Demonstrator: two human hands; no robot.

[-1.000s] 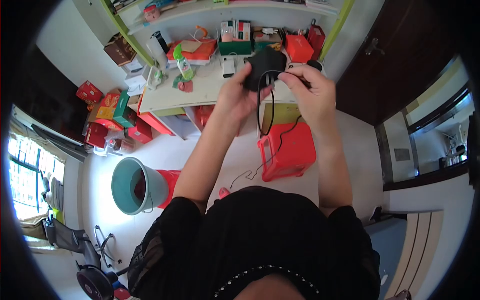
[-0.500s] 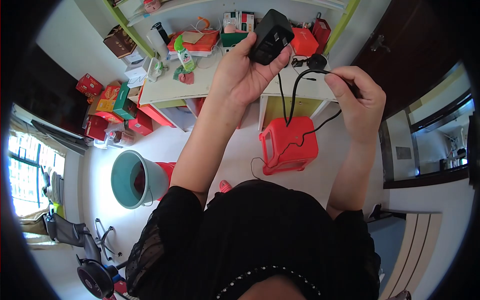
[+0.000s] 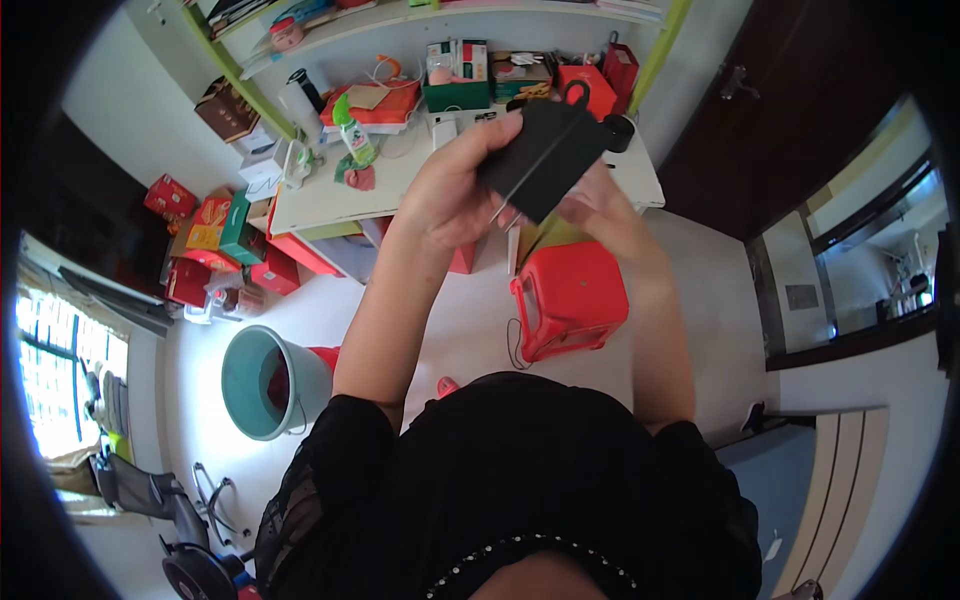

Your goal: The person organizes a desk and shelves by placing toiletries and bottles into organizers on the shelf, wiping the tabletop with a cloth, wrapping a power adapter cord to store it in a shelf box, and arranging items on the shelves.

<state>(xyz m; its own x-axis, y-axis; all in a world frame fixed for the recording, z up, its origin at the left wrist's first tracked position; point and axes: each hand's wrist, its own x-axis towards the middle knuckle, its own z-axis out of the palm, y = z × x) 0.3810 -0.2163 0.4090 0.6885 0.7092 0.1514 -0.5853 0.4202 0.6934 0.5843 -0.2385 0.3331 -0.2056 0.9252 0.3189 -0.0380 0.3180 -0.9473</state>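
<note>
A black power adapter (image 3: 545, 158) is gripped in my left hand (image 3: 452, 190), its broad flat side turned up, above the front of the white desk (image 3: 330, 203). A thin light-coloured line crosses that side, and a black cable loop shows at its far end. Close against the adapter's right edge is my right hand (image 3: 622, 225), blurred, with its fingers partly hidden behind the adapter; what they hold cannot be made out. A thin dark cable (image 3: 515, 345) hangs beside the red stool.
Below my hands stands a red stool (image 3: 575, 295). A teal bucket (image 3: 250, 385) is on the floor at the left. The desk holds a green spray bottle (image 3: 355, 138), boxes and a round black object (image 3: 617, 132). Stacked boxes (image 3: 240, 230) stand left of the desk.
My right hand has come back left from its outstretched position to the adapter. The adapter has moved lower and been turned, so its prongs no longer show.
</note>
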